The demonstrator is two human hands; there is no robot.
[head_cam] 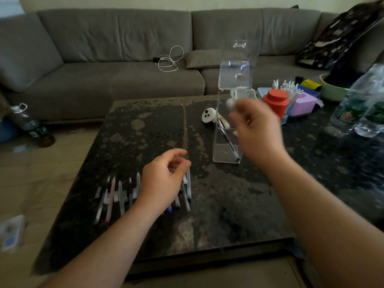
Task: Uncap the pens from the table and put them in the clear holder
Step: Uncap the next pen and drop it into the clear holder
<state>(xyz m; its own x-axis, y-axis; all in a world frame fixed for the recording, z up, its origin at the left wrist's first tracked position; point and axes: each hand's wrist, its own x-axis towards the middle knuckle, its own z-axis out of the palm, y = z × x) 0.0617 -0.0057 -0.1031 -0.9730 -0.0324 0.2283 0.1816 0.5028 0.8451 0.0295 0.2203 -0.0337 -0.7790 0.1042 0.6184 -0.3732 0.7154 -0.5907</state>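
Observation:
Several pens lie side by side on the dark table, near its front left. My left hand hovers over the right part of that row and hides some pens; its fingers are curled with the thumb against the forefinger, and I see nothing in it. The clear holder stands upright mid-table with its tall back panel rising behind. One pen leans diagonally inside it, tip down. My right hand is blurred just right of the holder, fingers apart. A small white blur shows by its fingertips.
A white controller lies just behind the holder. A red canister, a purple box and plastic water bottles crowd the right side. A grey sofa with a white cable runs along the back. A bottle stands on the floor at left.

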